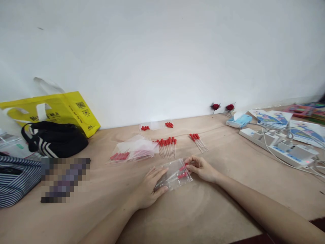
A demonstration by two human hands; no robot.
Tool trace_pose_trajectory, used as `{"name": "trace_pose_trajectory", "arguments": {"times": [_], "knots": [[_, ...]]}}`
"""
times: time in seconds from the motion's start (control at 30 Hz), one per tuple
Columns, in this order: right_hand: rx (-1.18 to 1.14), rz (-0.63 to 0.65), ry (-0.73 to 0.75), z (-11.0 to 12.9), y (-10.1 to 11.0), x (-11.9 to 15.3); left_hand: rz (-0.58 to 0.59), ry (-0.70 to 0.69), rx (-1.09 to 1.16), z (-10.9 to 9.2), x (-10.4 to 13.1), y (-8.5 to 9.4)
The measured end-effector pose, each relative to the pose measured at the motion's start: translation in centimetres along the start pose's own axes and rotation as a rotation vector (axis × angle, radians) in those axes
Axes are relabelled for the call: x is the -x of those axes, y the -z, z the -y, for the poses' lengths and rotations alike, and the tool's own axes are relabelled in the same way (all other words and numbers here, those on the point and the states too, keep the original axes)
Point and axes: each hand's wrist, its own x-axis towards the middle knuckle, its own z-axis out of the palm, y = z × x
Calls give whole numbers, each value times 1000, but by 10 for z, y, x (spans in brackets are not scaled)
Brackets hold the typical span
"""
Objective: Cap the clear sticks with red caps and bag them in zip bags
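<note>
A clear zip bag [174, 174] lies on the table between my hands, with red-topped droppers [181, 175] at its right end. My left hand [151, 185] rests on the bag's left end, thumb and fingers apart with the plastic between them. At the bag's right opening, my right hand [199, 167] pinches a red dropper top. Beyond the bag lies a row of several red-topped droppers [167, 145], with a smaller group [198, 141] to its right. Left of the row is a pile of clear bags [137, 145], some with red tops inside.
Bags with red pieces [154, 125] lie near the wall. A yellow bag [66, 110], black pouch [61, 139] and striped cloth bag [19, 178] stand left. On the right are a power strip [276, 147], cables, blue tissue pack [239, 120] and printed papers [273, 118].
</note>
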Motion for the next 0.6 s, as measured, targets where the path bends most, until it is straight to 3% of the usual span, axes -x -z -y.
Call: {"name": "trace_pose_trajectory", "arguments": {"times": [0.13, 0.43, 0.5, 0.6], "knots": [[122, -22, 20, 5, 0, 1, -17, -12, 6, 0, 1, 1], [139, 268, -16, 8, 7, 3, -10, -11, 7, -3, -1, 3], [156, 234, 17, 5, 4, 1, -8, -8, 13, -3, -1, 3], [226, 82, 70, 1, -3, -3, 1, -2, 14, -3, -1, 4]]}}
